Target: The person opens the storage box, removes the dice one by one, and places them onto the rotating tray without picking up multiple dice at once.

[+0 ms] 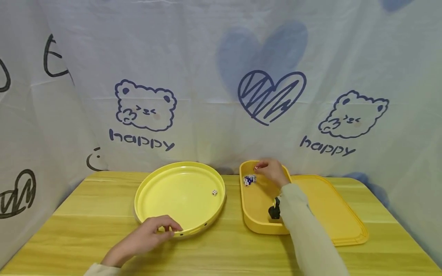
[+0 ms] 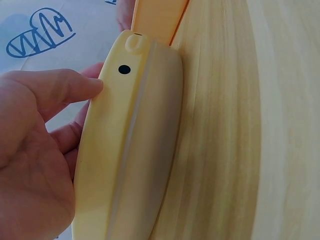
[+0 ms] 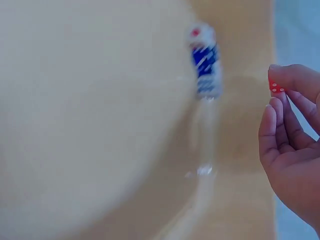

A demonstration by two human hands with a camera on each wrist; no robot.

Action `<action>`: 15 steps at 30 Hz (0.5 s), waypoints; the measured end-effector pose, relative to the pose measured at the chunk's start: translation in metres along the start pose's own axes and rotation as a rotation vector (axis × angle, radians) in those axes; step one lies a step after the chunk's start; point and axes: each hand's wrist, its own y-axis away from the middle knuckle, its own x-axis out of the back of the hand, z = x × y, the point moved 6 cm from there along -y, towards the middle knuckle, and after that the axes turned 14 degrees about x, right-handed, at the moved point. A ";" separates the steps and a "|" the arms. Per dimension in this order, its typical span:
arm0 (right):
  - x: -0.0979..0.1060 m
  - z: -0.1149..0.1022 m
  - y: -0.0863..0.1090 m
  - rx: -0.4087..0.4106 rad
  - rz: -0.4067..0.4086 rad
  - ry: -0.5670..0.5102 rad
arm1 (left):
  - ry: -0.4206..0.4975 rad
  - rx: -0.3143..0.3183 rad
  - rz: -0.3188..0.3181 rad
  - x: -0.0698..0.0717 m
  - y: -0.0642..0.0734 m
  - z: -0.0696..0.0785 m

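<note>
A round yellow tray [image 1: 179,191] stands on the left of the table, with one white die [image 1: 214,192] near its right side. My left hand [image 1: 148,234] grips the tray's near rim; in the left wrist view the thumb [image 2: 90,88] presses the outer wall and the other fingers reach over the edge. Over the far end of an orange-yellow rectangular box [image 1: 255,203], my right hand [image 1: 275,172] pinches a red die [image 3: 276,87] with white pips between thumb and fingertips. Several blue and white dice [image 1: 249,180] lie clustered inside the box, blurred in the right wrist view.
A flat orange-yellow lid [image 1: 335,211] lies on the wooden table [image 1: 241,257], right of the box and partly behind the right sleeve [image 1: 310,230]. White cloth [image 1: 203,126] printed with bears and hearts hangs behind the table and at both sides.
</note>
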 end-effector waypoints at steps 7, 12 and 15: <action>0.004 -0.022 -0.003 0.036 0.037 -0.101 | 0.001 0.013 -0.001 0.001 0.001 0.001; 0.009 -0.036 -0.004 0.053 0.038 -0.128 | 0.009 0.021 -0.008 0.001 0.001 0.000; 0.010 -0.044 -0.002 0.050 0.034 -0.154 | 0.012 0.030 -0.012 0.000 0.000 -0.001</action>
